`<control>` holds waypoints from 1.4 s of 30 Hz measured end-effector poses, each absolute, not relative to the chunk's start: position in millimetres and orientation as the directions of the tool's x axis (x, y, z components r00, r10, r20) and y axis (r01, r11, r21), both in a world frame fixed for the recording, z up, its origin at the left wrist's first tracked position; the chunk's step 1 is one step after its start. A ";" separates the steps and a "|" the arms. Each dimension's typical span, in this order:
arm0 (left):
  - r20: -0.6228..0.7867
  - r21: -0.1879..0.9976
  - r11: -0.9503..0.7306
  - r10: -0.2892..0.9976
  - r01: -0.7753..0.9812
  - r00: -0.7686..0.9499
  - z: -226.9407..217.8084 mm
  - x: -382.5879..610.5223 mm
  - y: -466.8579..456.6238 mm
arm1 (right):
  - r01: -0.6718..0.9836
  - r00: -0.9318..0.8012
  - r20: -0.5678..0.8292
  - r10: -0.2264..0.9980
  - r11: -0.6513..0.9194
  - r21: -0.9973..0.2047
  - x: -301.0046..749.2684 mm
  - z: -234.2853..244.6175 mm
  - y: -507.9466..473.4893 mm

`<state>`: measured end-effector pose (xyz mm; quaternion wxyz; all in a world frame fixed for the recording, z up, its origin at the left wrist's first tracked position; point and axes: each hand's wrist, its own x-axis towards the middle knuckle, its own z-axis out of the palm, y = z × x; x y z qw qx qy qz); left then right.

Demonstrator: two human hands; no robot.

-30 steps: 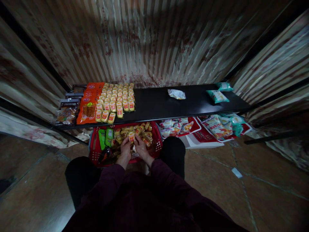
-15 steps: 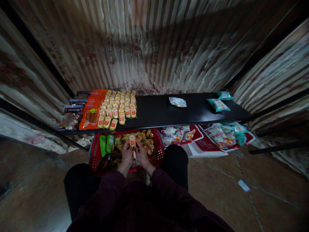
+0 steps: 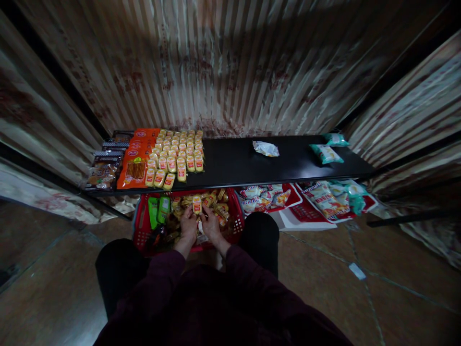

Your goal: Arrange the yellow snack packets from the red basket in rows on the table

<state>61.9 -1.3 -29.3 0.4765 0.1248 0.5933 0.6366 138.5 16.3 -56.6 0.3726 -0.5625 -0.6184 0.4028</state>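
Note:
Between my two hands is a small yellow snack pack with an orange-and-white label, held upright above a red basket. My left hand grips its left side, and my right hand grips its right side. Below them the basket holds more yellow packs and two green packets. On the black shelf just beyond, several rows of matching yellow packs stand beside orange snack bags.
Dark brown packets lie at the shelf's left end. A white packet and teal packets rest farther right. Under the shelf are red baskets of snack bags. Black posts and my knees flank the space.
The view has shifted slightly. Both hands still hold the yellow snack pack over the basket, in almost the same place.

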 end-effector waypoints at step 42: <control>-0.213 0.964 0.060 0.758 -0.260 -0.617 -12.8 46.0 32.5 | 0.344 -0.112 0.105 0.988 0.137 -0.929 122.1 -22.1 49.1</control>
